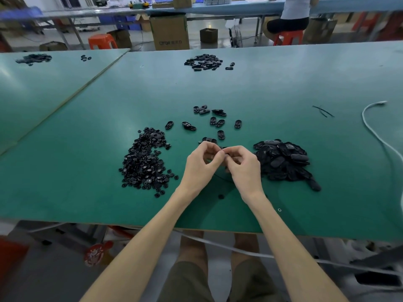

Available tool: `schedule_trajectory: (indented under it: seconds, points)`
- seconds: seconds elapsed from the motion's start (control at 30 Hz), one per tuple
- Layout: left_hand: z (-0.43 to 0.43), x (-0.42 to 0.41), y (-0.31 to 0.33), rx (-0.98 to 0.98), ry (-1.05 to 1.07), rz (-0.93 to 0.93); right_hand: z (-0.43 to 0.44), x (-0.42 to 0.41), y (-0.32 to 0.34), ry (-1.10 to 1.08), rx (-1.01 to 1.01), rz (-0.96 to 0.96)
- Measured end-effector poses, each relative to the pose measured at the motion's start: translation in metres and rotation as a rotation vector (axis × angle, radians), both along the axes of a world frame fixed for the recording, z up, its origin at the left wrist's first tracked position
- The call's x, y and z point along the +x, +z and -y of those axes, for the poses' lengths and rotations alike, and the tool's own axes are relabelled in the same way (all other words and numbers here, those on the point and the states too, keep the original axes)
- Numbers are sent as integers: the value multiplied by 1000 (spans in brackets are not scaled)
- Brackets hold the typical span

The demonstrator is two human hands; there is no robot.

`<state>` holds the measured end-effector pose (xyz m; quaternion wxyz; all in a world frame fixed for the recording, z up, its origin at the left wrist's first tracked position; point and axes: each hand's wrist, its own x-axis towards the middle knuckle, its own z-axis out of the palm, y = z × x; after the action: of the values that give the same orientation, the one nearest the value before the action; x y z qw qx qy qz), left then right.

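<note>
Head view: a small black part is pinched between the curled fingertips of the left hand and the right hand, above the tabletop, between the pile of round pieces and the pile of oval shells. It is judged light, stiff and slick; a grip at its edges is advised.

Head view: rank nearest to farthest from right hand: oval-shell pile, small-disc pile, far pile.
Right hand and left hand pinch a black part.
1. oval-shell pile, right beside it.
2. small-disc pile, left.
3. far pile, across the table.
</note>
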<state>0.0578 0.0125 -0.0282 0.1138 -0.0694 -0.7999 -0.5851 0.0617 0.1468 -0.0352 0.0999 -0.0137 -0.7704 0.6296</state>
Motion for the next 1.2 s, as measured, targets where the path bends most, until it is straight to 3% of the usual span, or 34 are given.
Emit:
schedule_trajectory:
  seconds: [0.13, 0.5, 1.2]
  points:
    - [2, -2, -3, -11, 20, -10, 1, 1, 0, 22, 42, -7]
    - [7, -4, -5, 106, 116, 62, -1, 3, 2, -7, -99, -11]
    - [7, -8, -8, 41, 96, 113, -2, 5, 6, 68, -86, -11]
